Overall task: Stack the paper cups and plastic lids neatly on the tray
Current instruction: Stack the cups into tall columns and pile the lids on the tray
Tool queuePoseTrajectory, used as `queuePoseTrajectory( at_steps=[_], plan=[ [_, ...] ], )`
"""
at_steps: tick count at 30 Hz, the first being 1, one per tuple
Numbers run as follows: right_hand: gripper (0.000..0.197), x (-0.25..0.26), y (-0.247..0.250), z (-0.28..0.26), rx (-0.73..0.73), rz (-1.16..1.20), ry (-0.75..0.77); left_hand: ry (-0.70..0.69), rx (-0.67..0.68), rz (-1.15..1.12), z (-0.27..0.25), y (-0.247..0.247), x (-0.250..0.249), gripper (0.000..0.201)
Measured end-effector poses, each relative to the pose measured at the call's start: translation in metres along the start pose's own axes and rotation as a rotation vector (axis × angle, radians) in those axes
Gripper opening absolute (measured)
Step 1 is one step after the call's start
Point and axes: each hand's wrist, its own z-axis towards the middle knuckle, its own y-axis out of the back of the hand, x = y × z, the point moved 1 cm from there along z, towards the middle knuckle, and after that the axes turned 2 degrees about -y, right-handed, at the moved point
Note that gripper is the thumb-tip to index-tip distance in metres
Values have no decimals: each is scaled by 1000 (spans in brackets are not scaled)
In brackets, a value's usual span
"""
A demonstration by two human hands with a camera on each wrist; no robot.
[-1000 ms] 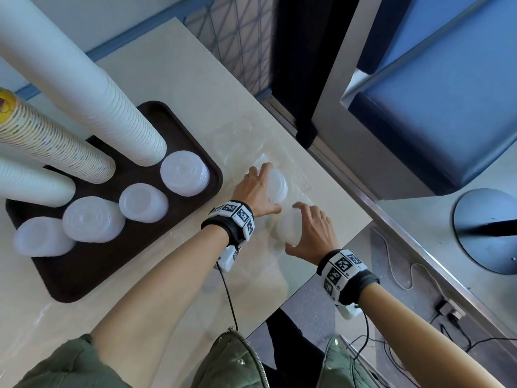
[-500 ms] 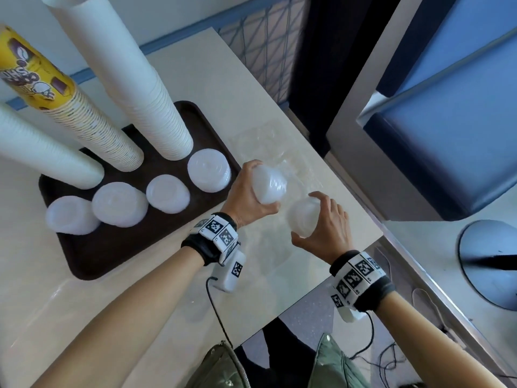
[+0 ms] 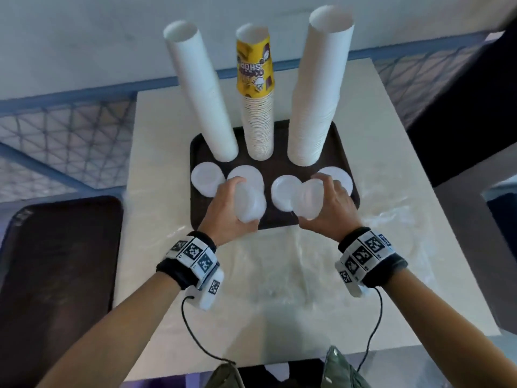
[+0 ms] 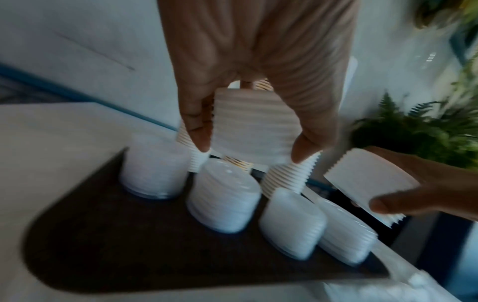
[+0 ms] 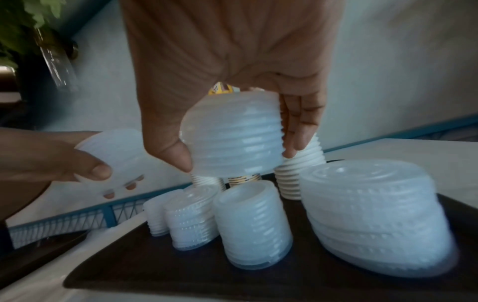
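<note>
The left hand [image 3: 223,208] has its grip curled around a short stack of translucent plastic lids [image 3: 250,204], thumb on one side and fingers on the other, as the left wrist view shows [image 4: 248,130]. The right hand [image 3: 328,204] pinches a second lid stack [image 3: 307,201] the same way, thumb near the person and fingers [image 5: 297,126] on the far side. Both held stacks hang in the air above the near part of the dark brown tray [image 3: 279,222], apart from each other and not touching the lids below.

On the tray, four lid stacks stand in a row along the near side: the far-left stack [image 3: 205,177], a second stack [image 3: 249,175] partly hidden behind the left hand, a third stack [image 3: 282,191] between the two hands, and the far-right stack [image 3: 340,176] behind the right hand. In the right wrist view the far-right stack [image 5: 375,220] looks slanted, though the picture is blurred.

Behind the lids stand three tall columns of nested paper cups: a white column on the left [image 3: 204,102], a yellow printed column in the middle [image 3: 256,93], and a wider white column on the right [image 3: 319,91].

The tray sits on a pale counter [image 3: 156,191]. Crumpled clear plastic wrap [image 3: 293,270] lies on the counter on the near side of the tray and spreads off to the right. A second dark tray [image 3: 56,275] lies to the left, off the counter.
</note>
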Motion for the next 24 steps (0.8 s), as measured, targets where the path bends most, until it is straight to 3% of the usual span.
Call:
queuePoseTrajectory(
  at_steps=[4,8,17,24],
  plan=[
    [88,19,-18,26,76,-66,-40,191,-132,138,19,39,41,90],
    [89,28,-29,43,99,-121,-72,297,-130,193,46,62,69,91],
    [86,37,-46,59,132,-195,-123,301,43,291,85,62,91,86],
    [88,39,-48,62,137,-223,-147,275,80,300,90,58,88,85]
  ],
)
